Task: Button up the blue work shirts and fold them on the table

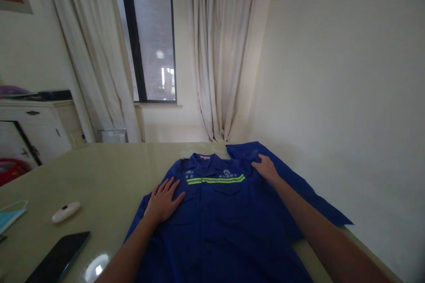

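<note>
A blue long-sleeved work jacket (219,225) lies front side up on the table, its collar (205,164) at the far end. A yellow-green reflective stripe (215,180) crosses the chest below white printed marks. My left hand (164,201) rests flat on the chest at the left, fingers spread. At the right shoulder, my right hand (266,169) has its thumb and fingers closed on the cloth. The right sleeve (308,192) stretches out past that forearm toward the wall. The bottom of the jacket runs out of view.
A phone (59,258), a small white oval device (66,212) and a blue face mask (11,217) lie on the glossy table (109,177) at the left. The wall (348,97) borders the table's right side. Curtains (222,53) hang beyond the far edge.
</note>
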`<state>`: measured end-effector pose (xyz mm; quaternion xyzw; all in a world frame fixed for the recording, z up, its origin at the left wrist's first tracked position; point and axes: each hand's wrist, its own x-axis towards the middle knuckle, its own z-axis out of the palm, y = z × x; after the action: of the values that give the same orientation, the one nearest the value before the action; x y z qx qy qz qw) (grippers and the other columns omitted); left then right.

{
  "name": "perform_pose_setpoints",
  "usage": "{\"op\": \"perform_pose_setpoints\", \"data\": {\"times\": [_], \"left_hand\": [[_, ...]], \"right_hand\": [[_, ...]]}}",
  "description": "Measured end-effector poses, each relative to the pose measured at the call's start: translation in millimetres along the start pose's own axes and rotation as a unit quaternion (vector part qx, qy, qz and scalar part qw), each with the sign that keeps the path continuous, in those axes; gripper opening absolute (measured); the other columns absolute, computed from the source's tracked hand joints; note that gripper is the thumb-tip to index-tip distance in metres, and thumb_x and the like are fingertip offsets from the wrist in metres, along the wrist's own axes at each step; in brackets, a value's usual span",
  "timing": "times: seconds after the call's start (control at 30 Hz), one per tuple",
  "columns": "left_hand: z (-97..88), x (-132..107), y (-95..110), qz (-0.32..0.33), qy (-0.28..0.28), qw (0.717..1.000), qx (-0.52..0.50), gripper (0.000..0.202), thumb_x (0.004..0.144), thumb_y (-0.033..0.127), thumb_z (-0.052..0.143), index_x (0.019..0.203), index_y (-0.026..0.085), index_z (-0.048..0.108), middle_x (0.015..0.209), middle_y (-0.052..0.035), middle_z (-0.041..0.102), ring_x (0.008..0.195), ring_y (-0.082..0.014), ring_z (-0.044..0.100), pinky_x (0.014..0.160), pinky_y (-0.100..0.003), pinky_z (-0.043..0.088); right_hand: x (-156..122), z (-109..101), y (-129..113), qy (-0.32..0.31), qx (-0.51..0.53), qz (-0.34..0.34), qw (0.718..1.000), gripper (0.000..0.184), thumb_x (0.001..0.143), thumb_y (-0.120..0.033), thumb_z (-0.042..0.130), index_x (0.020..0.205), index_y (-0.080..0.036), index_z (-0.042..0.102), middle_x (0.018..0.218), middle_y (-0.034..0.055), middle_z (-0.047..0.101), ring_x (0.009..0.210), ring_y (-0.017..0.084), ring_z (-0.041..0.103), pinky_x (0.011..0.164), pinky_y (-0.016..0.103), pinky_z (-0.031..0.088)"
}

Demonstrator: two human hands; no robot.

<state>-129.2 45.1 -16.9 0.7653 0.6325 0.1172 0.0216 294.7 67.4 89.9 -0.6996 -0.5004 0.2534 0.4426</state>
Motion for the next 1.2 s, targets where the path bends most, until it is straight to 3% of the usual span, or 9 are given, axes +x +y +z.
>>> {"op": "perform_pose_setpoints", "data": {"times": [0.07, 0.17, 0.23, 0.33, 0.53, 0.67, 0.9, 1.03, 1.2], "left_hand": [[1.1, 0, -1, 0.002, 0.001, 1.000, -0.003, 0.075, 0.094, 0.073, 0.031, 0.155, 0.030, 0.039, 0.165, -0.0047, 0.033, 0.152, -0.0307, 0.028, 0.123, -0.052, 0.016], [2.8, 1, -2, 0.005, 0.005, 1.000, -0.001, 0.075, 0.094, 0.073, 0.031, 0.155, 0.030, 0.039, 0.165, -0.0046, 0.032, 0.152, -0.0313, 0.028, 0.123, -0.052, 0.017], [3.7, 1, -2, 0.004, 0.008, 1.000, 0.005, 0.074, 0.095, 0.072, 0.031, 0.155, 0.029, 0.039, 0.165, -0.0046, 0.032, 0.152, -0.0309, 0.029, 0.123, -0.052, 0.017], [3.9, 1, -1, 0.001, 0.008, 1.000, 0.013, 0.074, 0.095, 0.072, 0.030, 0.155, 0.029, 0.040, 0.165, -0.0040, 0.033, 0.151, -0.0302, 0.030, 0.123, -0.052, 0.017], [0.9, -3, 2, 0.002, 0.004, 1.000, 0.018, 0.071, 0.098, 0.068, 0.028, 0.155, 0.028, 0.039, 0.164, -0.0042, 0.034, 0.152, -0.0296, 0.028, 0.123, -0.052, 0.018], [-6.3, 0, 4, 0.002, -0.004, 1.000, 0.010, 0.061, 0.102, 0.058, 0.026, 0.151, 0.028, 0.045, 0.162, -0.0038, 0.040, 0.150, -0.0280, 0.032, 0.123, -0.051, 0.020], [-19.0, 18, 21, -0.011, 0.028, 0.997, 0.071, 0.042, 0.101, 0.037, 0.031, 0.128, 0.022, 0.060, 0.128, -0.0113, 0.061, 0.115, -0.0307, 0.057, 0.099, -0.046, 0.044], [-10.5, 16, 21, -0.010, 0.063, 0.996, 0.061, 0.039, 0.102, 0.036, 0.030, 0.123, 0.020, 0.058, 0.123, -0.0115, 0.058, 0.114, -0.0284, 0.054, 0.098, -0.044, 0.042], [-11.5, 19, 18, -0.013, 0.052, 0.997, 0.059, 0.034, 0.099, 0.035, 0.035, 0.121, 0.022, 0.058, 0.124, -0.0098, 0.058, 0.115, -0.0267, 0.053, 0.099, -0.042, 0.041]], "right_hand": [[-23, 13, -8, -0.036, -0.058, -0.120, 0.990, 0.025, 0.071, -0.022, 0.076, 0.096, -0.022, 0.073, 0.115, 0.0080, 0.071, 0.118, 0.028, 0.059, 0.106, 0.038, 0.044], [-57, 29, 2, -0.124, -0.267, -0.342, 0.893, 0.036, 0.074, -0.017, 0.071, 0.110, -0.023, 0.072, 0.132, 0.0087, 0.062, 0.126, 0.028, 0.052, 0.109, 0.042, 0.039], [-71, 33, 17, -0.180, -0.372, -0.367, 0.833, 0.044, 0.076, -0.013, 0.067, 0.119, -0.023, 0.069, 0.134, 0.0095, 0.061, 0.121, 0.028, 0.055, 0.104, 0.041, 0.042], [-78, 29, 36, -0.234, -0.433, -0.330, 0.806, 0.048, 0.083, -0.011, 0.057, 0.128, -0.022, 0.066, 0.128, 0.0098, 0.066, 0.114, 0.026, 0.061, 0.099, 0.039, 0.045], [-86, 8, 32, -0.235, -0.425, -0.298, 0.822, 0.037, 0.094, -0.036, 0.054, 0.122, -0.019, 0.069, 0.124, 0.0125, 0.069, 0.111, 0.029, 0.064, 0.098, 0.039, 0.047], [-73, 17, 14, -0.222, -0.360, -0.282, 0.861, 0.059, 0.101, -0.063, 0.034, 0.120, -0.021, 0.071, 0.123, 0.0117, 0.070, 0.112, 0.028, 0.065, 0.099, 0.038, 0.048], [-23, 88, 6, -0.121, -0.392, -0.271, 0.871, 0.056, 0.097, -0.045, 0.054, 0.149, -0.023, 0.048, 0.157, 0.0096, 0.045, 0.142, 0.027, 0.043, 0.114, 0.037, 0.036], [0, 107, 7, -0.035, -0.409, -0.176, 0.895, 0.048, 0.098, -0.039, 0.053, 0.142, -0.021, 0.050, 0.139, 0.0150, 0.060, 0.126, 0.028, 0.057, 0.100, 0.038, 0.046], [32, 95, 13, -0.002, -0.420, -0.102, 0.902, 0.023, 0.099, -0.025, 0.049, 0.118, -0.018, 0.061, 0.106, 0.0138, 0.071, 0.096, 0.027, 0.070, 0.077, 0.035, 0.050]]}}
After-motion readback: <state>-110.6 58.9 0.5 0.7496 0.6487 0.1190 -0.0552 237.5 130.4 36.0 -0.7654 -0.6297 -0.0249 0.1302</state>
